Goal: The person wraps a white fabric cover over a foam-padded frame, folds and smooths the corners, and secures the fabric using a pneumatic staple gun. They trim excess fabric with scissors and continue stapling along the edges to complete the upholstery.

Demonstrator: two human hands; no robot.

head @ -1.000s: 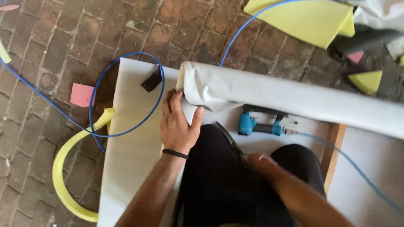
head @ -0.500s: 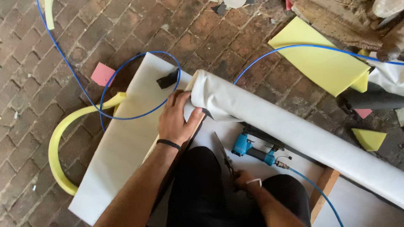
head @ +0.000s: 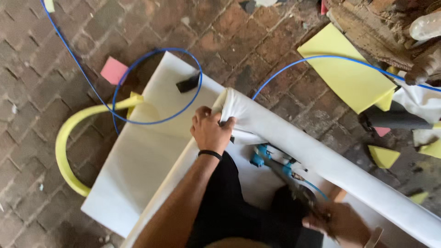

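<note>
My left hand (head: 210,131) grips the bunched end of a long roll wrapped in white fabric (head: 294,138), which runs diagonally toward the lower right. A black band sits on that wrist. Just below the roll, next to my black-clad knees, lies a blue air stapler (head: 262,156). My right hand (head: 340,221) is blurred at the bottom right, with its fingers curled on a dark tool (head: 294,186) that points up toward the stapler. The roll rests over a flat white sheet (head: 147,160) spread on the brick floor.
A blue air hose (head: 151,121) loops over the sheet and away to the top left and right. A curved yellow foam strip (head: 64,151) lies on the left. Elsewhere are a pink scrap (head: 114,70), a small black block (head: 188,84), a yellow foam sheet (head: 349,78) and clutter at the top right.
My left hand went from lying flat on the roll's end to clutching the fabric there. My right hand moved down and right, away from the stapler. The view shifted.
</note>
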